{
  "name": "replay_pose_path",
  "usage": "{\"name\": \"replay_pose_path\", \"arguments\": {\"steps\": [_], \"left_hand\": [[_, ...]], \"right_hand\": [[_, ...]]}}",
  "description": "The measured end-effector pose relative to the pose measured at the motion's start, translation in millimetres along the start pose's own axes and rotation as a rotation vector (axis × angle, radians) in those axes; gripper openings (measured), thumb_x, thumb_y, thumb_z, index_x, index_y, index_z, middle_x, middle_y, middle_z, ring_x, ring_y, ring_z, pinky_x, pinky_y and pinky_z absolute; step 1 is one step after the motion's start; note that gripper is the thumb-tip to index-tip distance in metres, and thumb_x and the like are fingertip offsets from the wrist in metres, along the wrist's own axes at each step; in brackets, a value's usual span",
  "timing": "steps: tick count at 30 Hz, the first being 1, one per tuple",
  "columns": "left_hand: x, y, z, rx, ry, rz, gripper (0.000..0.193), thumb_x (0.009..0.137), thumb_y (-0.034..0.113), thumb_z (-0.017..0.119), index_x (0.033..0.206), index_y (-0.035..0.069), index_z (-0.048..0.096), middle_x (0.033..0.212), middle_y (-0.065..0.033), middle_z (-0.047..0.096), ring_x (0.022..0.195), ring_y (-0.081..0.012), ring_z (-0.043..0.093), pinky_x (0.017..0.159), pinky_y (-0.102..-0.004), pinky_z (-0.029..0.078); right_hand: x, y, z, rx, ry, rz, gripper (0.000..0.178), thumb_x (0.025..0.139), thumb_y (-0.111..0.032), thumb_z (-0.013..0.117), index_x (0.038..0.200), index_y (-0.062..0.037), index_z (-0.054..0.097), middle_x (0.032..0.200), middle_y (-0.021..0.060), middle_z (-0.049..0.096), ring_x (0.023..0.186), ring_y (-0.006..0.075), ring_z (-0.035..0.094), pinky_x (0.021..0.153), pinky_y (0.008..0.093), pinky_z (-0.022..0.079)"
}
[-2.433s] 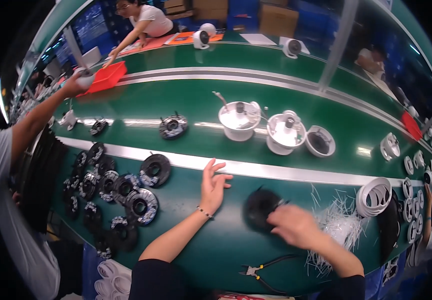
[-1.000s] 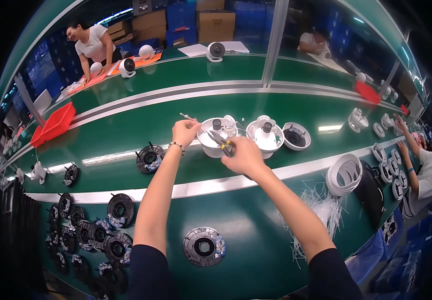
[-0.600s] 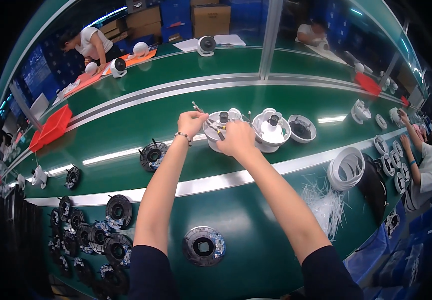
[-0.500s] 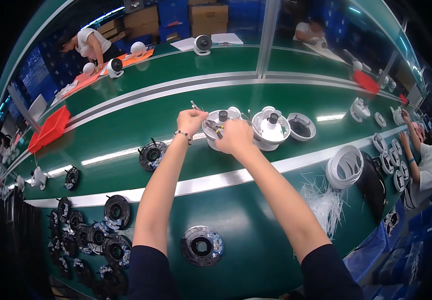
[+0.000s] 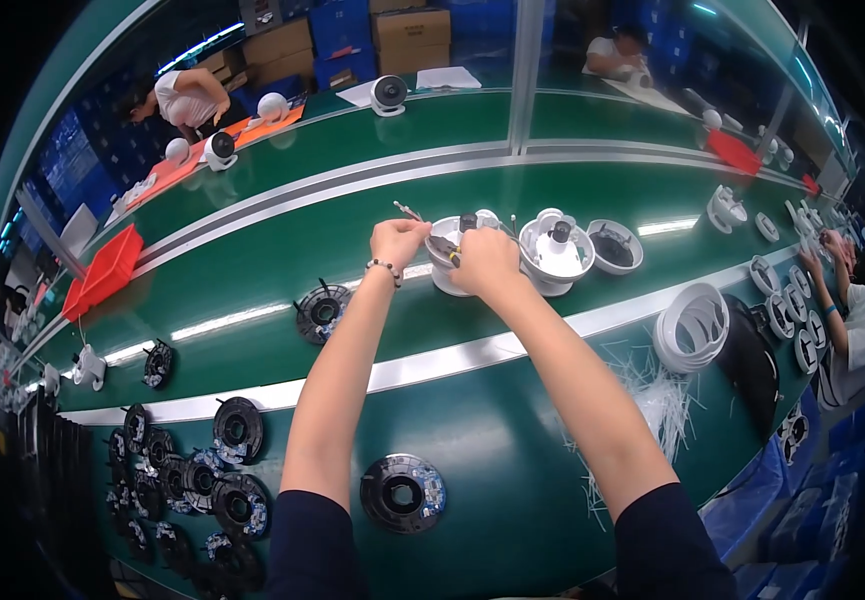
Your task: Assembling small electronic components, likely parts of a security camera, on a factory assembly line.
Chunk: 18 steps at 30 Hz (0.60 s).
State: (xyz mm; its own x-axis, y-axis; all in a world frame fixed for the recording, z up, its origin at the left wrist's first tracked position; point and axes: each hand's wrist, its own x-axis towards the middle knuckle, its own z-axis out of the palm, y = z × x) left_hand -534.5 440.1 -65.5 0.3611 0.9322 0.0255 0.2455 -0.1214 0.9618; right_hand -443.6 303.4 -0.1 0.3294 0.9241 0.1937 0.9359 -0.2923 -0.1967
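Note:
My left hand (image 5: pixel 399 243), closed in a pinch, holds a thin cable whose pale connector end (image 5: pixel 407 211) sticks up above the fingers. My right hand (image 5: pixel 489 262) is wrapped round small pliers (image 5: pixel 444 247) with yellow and black handles, their jaws pointing at the left fingertips. Both hands are at the rim of a white camera housing (image 5: pixel 449 283) with a black lens part (image 5: pixel 468 222); the right hand covers much of it. Just right of it stands a second white housing (image 5: pixel 556 262), its black lens (image 5: pixel 560 232) showing. A white bowl-shaped cover (image 5: pixel 615 247) sits beside that.
Black round circuit assemblies (image 5: pixel 238 430) crowd the near left; single ones lie near my left forearm (image 5: pixel 322 313) and between my arms (image 5: pixel 403 493). At right are stacked white rings (image 5: pixel 691 328) and clear thin strips (image 5: pixel 657 410). A red tray (image 5: pixel 102 270) sits left. Co-workers work opposite and at right.
The view has shifted slightly, and both hands appear a little farther right, still at the same housing with cable and pliers. The co-worker at far left has raised an arm.

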Motion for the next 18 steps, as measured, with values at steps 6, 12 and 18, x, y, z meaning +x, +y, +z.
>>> {"name": "replay_pose_path", "arguments": {"steps": [6,12,18], "left_hand": [[-7.7,7.1,9.3,-0.066,-0.039,-0.059,0.017,0.075,0.022,0.066,0.081,0.006,0.064,0.083,-0.0046,0.063,0.08,-0.0162,0.06,0.066,-0.0315,0.046],[-29.0,23.9,12.1,-0.388,-0.148,-0.29,0.019,0.079,0.02,0.06,0.092,0.007,0.06,0.099,-0.0075,0.059,0.094,-0.0228,0.056,0.081,-0.043,0.043],[-35.4,17.4,20.8,-0.443,-0.213,-0.305,0.02,0.079,0.02,0.059,0.095,0.007,0.057,0.103,-0.0072,0.058,0.1,-0.0266,0.053,0.087,-0.0489,0.038]], "right_hand": [[-3.2,13.8,-1.2,-0.032,0.004,-0.01,0.024,0.058,-0.02,0.068,0.073,-0.0027,0.062,0.081,0.0143,0.061,0.079,0.0281,0.06,0.07,0.0358,0.049],[-6.9,23.2,-2.1,-0.085,0.016,-0.105,0.022,0.057,-0.017,0.067,0.07,-0.0017,0.061,0.078,0.0157,0.06,0.077,0.0294,0.059,0.068,0.0369,0.049],[-14.7,44.9,-1.0,-0.159,0.0,-0.174,0.018,0.056,-0.017,0.067,0.069,-0.0047,0.063,0.076,0.0138,0.062,0.074,0.0268,0.062,0.065,0.0344,0.05]]}}
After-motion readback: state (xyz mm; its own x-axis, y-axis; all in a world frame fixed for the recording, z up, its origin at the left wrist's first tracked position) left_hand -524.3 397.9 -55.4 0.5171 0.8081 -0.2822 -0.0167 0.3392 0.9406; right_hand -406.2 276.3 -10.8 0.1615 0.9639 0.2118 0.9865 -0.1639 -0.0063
